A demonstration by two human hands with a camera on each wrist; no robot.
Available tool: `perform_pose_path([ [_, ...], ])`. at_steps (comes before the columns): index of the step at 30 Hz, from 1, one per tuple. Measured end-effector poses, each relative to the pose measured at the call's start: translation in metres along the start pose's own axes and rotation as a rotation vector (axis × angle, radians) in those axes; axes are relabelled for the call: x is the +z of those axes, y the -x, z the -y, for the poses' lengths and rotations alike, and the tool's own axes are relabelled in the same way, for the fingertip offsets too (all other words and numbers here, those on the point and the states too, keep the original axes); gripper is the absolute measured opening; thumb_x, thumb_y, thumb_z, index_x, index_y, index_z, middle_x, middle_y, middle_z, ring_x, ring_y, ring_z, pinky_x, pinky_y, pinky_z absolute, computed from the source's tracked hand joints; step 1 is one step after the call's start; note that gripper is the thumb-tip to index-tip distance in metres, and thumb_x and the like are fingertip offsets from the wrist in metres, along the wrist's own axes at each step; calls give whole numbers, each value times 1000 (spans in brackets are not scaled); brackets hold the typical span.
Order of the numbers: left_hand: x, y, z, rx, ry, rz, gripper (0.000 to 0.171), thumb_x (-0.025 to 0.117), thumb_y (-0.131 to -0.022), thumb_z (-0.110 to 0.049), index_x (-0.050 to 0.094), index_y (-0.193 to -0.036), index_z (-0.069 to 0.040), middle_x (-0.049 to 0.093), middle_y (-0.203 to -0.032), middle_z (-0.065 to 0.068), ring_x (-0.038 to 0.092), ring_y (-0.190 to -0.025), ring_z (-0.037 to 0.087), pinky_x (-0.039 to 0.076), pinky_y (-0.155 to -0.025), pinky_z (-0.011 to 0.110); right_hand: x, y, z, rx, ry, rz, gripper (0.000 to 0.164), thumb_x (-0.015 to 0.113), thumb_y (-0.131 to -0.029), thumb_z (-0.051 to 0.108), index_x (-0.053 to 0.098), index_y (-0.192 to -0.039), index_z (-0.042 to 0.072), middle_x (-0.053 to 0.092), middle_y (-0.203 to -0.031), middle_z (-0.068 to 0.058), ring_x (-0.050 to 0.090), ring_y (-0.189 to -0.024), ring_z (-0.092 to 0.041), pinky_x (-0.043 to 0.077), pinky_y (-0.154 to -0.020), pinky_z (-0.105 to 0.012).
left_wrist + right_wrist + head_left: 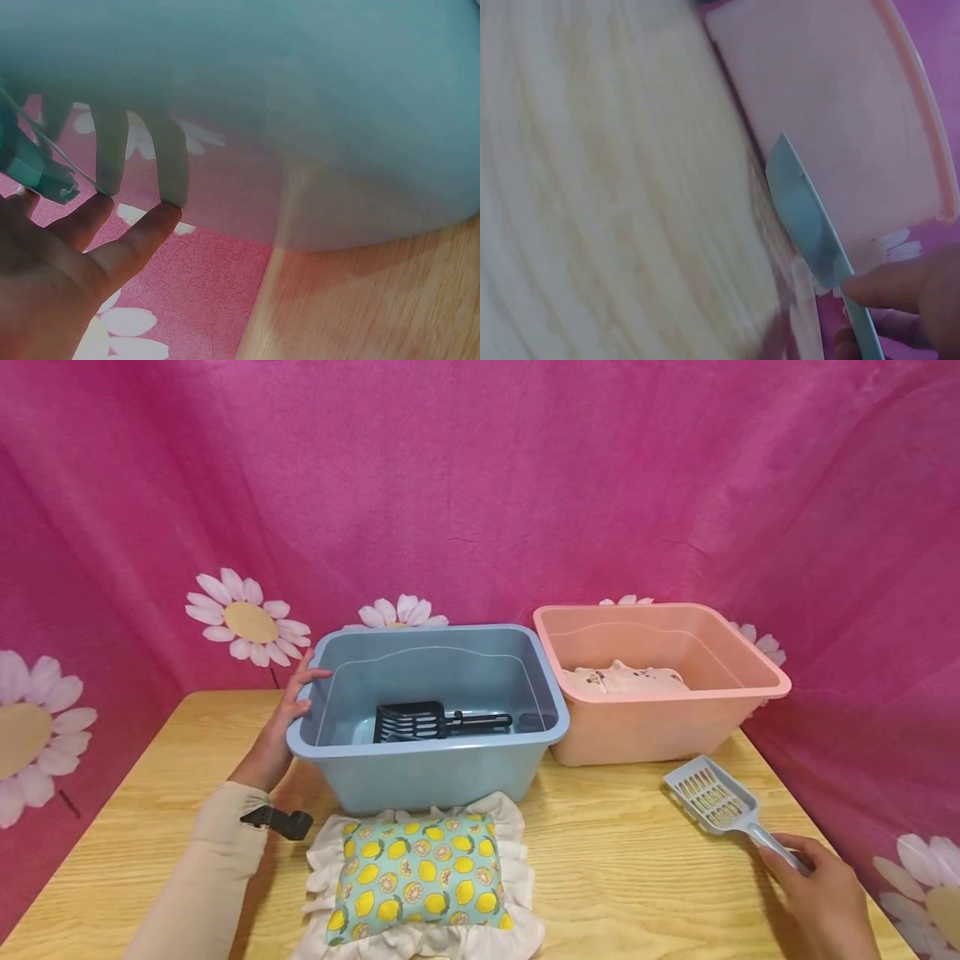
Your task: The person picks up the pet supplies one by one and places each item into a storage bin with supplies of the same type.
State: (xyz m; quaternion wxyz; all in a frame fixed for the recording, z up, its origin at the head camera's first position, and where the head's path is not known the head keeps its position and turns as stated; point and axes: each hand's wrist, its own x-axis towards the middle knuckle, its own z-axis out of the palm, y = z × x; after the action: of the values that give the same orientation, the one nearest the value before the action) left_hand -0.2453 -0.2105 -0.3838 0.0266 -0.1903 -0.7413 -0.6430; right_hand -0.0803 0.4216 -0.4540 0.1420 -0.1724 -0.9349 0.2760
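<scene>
At its left end, the blue tub [431, 777] is gripped by my left hand [281, 727]. In the left wrist view, fingertips of that hand [82, 255] touch the tub's glossy outer wall [337, 97]. A black slotted litter scoop [480, 722] lies inside the tub. My right hand [828, 893] holds a light blue litter scoop [738, 802] by its handle, with the slotted head angled toward the pink tub [637, 735]. In the right wrist view, the scoop [810, 217] appears edge-on, and thumb and fingers of my right hand [907, 300] pinch its handle.
A lemon-print pillow with white ruffles [420, 877] lies in front of the blue tub. Inside the pink tub is a cream printed cloth item [626, 679], partly hidden by the rim. The wooden table [615, 877] is backed by a magenta curtain with daisies [480, 485].
</scene>
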Motion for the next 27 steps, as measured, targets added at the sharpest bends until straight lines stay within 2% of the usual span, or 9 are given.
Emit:
perform_pose_path([
  [3, -1, -4, -1, 7, 61, 4, 47, 38, -93, -17, 43, -136, -33, -9, -161, -7, -5, -145, 30, 10, -108, 69, -2, 2, 5, -1, -31, 6, 45, 68, -89, 35, 62, -118, 1, 69, -89, -2, 43, -69, 14, 36, -59, -18],
  [7, -1, -8, -1, 22, 120, -5, 44, 36, -91, -15, 49, -126, -37, -8, -161, -6, -5, -145, 30, 9, -110, 65, -6, 3, 13, 0, -65, 13, 47, 69, -88, 36, 62, -119, 2, 59, -81, 22, 44, -70, 12, 36, -60, -17],
  [10, 0, -8, 1, 33, 111, -14, 42, 38, -91, -16, 50, -124, -39, -8, -161, -5, -7, -145, 30, 6, -111, 65, -10, 4, 19, -24, -51, -4, 44, 70, -87, 34, 63, -117, 2, 58, -80, 22, 44, -69, 13, 37, -59, -17],
  [12, 0, -10, 2, 63, 132, -6, 44, 37, -90, -13, 53, -120, -41, -11, -161, 1, -10, -145, 32, 4, -112, 62, -11, 7, 23, -34, -42, -7, 44, 70, -88, 34, 64, -117, 1, 61, -81, 18, 43, -68, 14, 37, -57, -15],
  [15, 1, -12, 2, 75, 173, -5, 46, 36, -89, -11, 55, -114, -45, -11, -161, 3, -9, -144, 31, 3, -113, 58, -16, 9, 31, -18, -45, 4, 47, 68, -89, 36, 63, -119, 0, 67, -86, 4, 44, -68, 14, 39, -54, -14],
  [16, 2, -11, 2, 62, 147, -2, 46, 37, -89, -13, 53, -116, -46, -12, -161, 1, -9, -144, 31, 4, -112, 60, -17, 10, 34, -9, -49, 5, 49, 68, -89, 37, 63, -120, -1, 68, -87, 2, 45, -68, 14, 39, -53, -14],
  [22, 1, -3, 1, 2, 29, -8, 46, 37, -93, -22, 40, -137, -34, -8, -161, -12, -6, -146, 30, 9, -107, 71, -25, 13, 50, 11, -67, -18, 50, 68, -89, 38, 62, -122, 1, 57, -80, 24, 45, -66, 8, 39, -53, -17],
  [27, 1, -3, 1, 7, 49, -9, 45, 37, -93, -21, 41, -137, -33, -7, -161, -11, -5, -146, 29, 10, -107, 70, -30, 16, 58, 25, -73, 0, 55, 67, -88, 44, 61, -124, 2, 60, -84, 22, 45, -69, 15, 41, -53, -15],
])
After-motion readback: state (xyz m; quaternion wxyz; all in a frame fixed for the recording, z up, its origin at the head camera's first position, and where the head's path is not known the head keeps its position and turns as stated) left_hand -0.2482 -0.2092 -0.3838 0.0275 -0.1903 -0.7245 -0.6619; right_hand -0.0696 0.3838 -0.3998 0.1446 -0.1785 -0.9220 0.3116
